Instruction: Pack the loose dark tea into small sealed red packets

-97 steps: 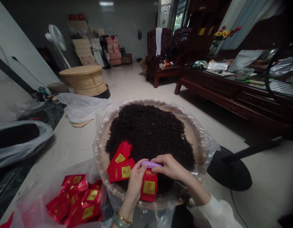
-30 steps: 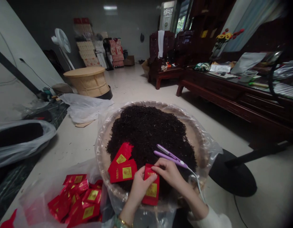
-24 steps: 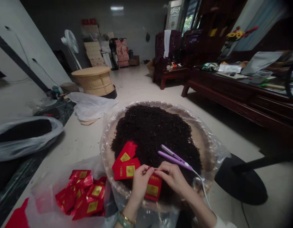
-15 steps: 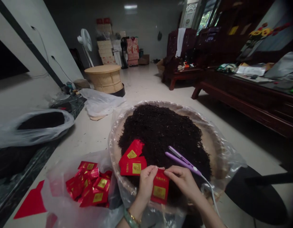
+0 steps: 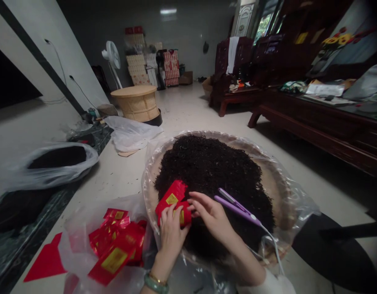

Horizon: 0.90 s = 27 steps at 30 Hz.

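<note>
A wide round basket (image 5: 277,183), lined with clear plastic, holds a heap of dark loose tea leaves (image 5: 213,167). Two red packets with gold labels lie on the near side of the heap. One packet (image 5: 171,196) lies free. My left hand (image 5: 171,232) curls its fingers over the lower red packet (image 5: 184,216), and my right hand (image 5: 210,214) pinches that packet's right edge. A purple clamp-like sealer (image 5: 236,205) with a white cord rests on the leaves just right of my right hand, held by neither hand.
A clear plastic bag (image 5: 81,245) at lower left holds several red packets (image 5: 115,241). A red sheet (image 5: 44,263) lies on the floor. Another bag of tea (image 5: 54,163) sits far left. A round wooden tub (image 5: 136,102), a fan (image 5: 111,57) and a dark wooden bench (image 5: 317,126) stand behind.
The red packet both hands held upright is gone from them, and a blurred packet now shows in the bag at left. Both hands have moved up to the packets on the tea.
</note>
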Available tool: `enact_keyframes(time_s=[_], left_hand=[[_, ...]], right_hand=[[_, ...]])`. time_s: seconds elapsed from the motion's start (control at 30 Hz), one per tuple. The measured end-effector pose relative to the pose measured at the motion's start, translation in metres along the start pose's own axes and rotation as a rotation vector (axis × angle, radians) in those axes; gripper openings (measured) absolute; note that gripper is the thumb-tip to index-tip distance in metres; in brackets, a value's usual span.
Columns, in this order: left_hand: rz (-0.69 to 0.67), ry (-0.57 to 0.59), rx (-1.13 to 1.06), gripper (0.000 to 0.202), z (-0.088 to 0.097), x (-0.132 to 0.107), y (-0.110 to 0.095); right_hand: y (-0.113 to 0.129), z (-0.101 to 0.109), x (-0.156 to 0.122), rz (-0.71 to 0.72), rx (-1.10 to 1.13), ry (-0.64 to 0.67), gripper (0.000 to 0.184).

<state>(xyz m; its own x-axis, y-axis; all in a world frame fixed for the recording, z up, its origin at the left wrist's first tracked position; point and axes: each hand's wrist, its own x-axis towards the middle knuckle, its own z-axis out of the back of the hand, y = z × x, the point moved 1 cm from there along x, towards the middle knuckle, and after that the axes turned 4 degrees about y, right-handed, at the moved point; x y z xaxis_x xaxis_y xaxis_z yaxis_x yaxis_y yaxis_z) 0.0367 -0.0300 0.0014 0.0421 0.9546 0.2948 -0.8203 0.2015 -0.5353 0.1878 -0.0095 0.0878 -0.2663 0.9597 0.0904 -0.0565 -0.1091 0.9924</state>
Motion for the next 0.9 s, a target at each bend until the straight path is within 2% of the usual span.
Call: enact_keyframes(time_s=[0.07, 0.17, 0.23, 0.3, 0.37, 0.47, 0.53, 0.6, 0.63, 0.7, 0.77, 0.83, 0.9], left_hand=[[-0.027, 0.011, 0.052, 0.052, 0.002, 0.003, 0.001], [-0.042, 0.019, 0.051, 0.058, 0.000, 0.006, 0.003], [-0.047, 0.016, 0.042, 0.060, -0.002, 0.005, 0.004], [-0.054, 0.016, 0.035, 0.060, -0.004, 0.004, 0.004], [-0.070, 0.018, 0.030, 0.059, -0.004, 0.004, 0.005], [-0.103, -0.049, 0.024, 0.058, -0.002, 0.004, 0.006], [-0.076, -0.185, 0.004, 0.060, 0.001, 0.006, 0.006], [0.024, -0.316, -0.089, 0.063, 0.003, 0.008, 0.005], [0.090, -0.333, -0.194, 0.063, 0.003, 0.009, 0.004], [0.226, -0.254, -0.506, 0.065, 0.002, 0.013, -0.001], [0.333, -0.118, -0.816, 0.071, -0.001, 0.017, -0.008], [0.383, -0.032, -0.950, 0.077, -0.002, 0.019, -0.017], [0.354, 0.036, -0.903, 0.074, -0.001, 0.019, -0.025]], right_hand=[[-0.016, 0.003, 0.002, 0.009, -0.299, 0.001, 0.027], [-0.037, 0.000, -0.001, -0.032, -0.756, 0.137, 0.027], [-0.044, -0.008, -0.002, -0.073, -0.925, 0.179, 0.030], [-0.048, -0.017, -0.002, -0.097, -0.984, 0.170, 0.036], [-0.049, -0.021, 0.000, -0.097, -0.967, 0.144, 0.035], [-0.053, -0.014, 0.002, -0.068, -0.782, 0.069, 0.014], [-0.058, -0.004, 0.000, -0.085, -0.516, -0.017, 0.011], [-0.064, 0.006, -0.006, -0.156, -0.196, -0.084, 0.021], [-0.067, 0.010, -0.010, -0.200, -0.052, -0.104, 0.027], [-0.071, 0.012, -0.020, -0.274, 0.152, -0.102, 0.039], [-0.072, 0.012, -0.029, -0.303, 0.196, -0.070, 0.042], [-0.068, 0.013, -0.035, -0.241, 0.042, -0.081, 0.037], [-0.057, 0.016, -0.036, -0.046, -0.248, -0.148, 0.035]])
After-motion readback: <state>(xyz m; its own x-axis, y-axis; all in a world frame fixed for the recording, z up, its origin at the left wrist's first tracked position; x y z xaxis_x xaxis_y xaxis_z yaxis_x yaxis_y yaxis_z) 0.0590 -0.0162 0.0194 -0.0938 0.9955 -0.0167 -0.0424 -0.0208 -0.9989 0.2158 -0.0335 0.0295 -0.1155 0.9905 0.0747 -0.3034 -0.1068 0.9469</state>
